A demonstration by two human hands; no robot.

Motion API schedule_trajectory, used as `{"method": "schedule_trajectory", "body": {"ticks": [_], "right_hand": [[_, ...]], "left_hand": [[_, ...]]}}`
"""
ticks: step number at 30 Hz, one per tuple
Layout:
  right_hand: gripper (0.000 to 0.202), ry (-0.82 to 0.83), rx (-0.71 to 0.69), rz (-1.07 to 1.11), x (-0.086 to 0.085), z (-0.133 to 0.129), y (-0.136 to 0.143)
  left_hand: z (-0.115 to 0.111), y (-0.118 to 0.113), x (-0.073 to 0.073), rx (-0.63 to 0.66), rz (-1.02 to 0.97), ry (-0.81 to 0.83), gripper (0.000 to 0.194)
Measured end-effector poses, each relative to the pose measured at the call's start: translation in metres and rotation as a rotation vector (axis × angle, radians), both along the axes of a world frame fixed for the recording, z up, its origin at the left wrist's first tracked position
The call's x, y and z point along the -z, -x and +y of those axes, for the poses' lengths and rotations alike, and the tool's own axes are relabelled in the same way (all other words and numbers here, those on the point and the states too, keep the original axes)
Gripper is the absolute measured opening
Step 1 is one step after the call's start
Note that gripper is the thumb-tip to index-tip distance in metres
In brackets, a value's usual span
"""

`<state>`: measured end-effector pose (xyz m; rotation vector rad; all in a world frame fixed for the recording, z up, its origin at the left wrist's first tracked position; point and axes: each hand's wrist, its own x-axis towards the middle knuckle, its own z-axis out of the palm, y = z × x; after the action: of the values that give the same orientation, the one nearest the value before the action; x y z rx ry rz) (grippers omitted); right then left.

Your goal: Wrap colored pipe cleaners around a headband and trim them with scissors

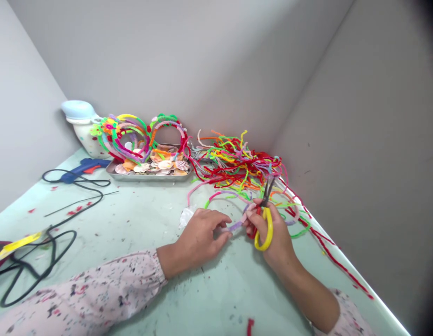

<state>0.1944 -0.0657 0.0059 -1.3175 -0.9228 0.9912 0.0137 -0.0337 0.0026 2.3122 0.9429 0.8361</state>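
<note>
A fuzzy lilac stem [235, 227] spans the gap between the hands over the table [149, 210], its long axis rising slightly rightward. The right hand [277, 233] pinches its right portion and holds scissors [270, 225], blades pointing away; the left hand [198, 233] curves about its left end, grip unclear.

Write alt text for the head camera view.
A right hand holds red-and-yellow scissors and a pale purple fuzzy strip, with the left hand at one end. Behind them lie a tangle of colorful fuzzy strips and a metal tray of seashells and hoops.
</note>
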Motion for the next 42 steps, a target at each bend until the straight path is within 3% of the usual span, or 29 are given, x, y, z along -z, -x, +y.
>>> {"method": "schedule_trajectory", "body": {"ticks": [5, 9, 19, 37, 42], "right_hand": [[0.039, -0.051, 0.042, 0.039, 0.001, 0.002, -0.004], [0.04, -0.03, 0.039, 0.053, 0.001, 0.002, -0.005], [0.06, -0.001, -0.125, -0.041, -0.002, -0.006, 0.013], [0.048, 0.006, 0.025, 0.024, -0.004, -0.002, 0.006], [0.047, 0.021, 0.001, 0.004, -0.004, -0.002, 0.005]], "left_hand": [[0.002, 0.001, -0.001, 0.085, 0.045, -0.017, 0.017], [0.003, 0.001, 0.001, 0.068, 0.027, -0.019, 0.018], [0.002, 0.001, -0.002, 0.027, -0.031, 0.033, 0.018], [-0.001, 0.001, -0.004, 0.091, -0.065, 0.086, 0.021], [-0.001, 0.001, -0.002, 0.091, -0.064, 0.065, 0.026]]}}
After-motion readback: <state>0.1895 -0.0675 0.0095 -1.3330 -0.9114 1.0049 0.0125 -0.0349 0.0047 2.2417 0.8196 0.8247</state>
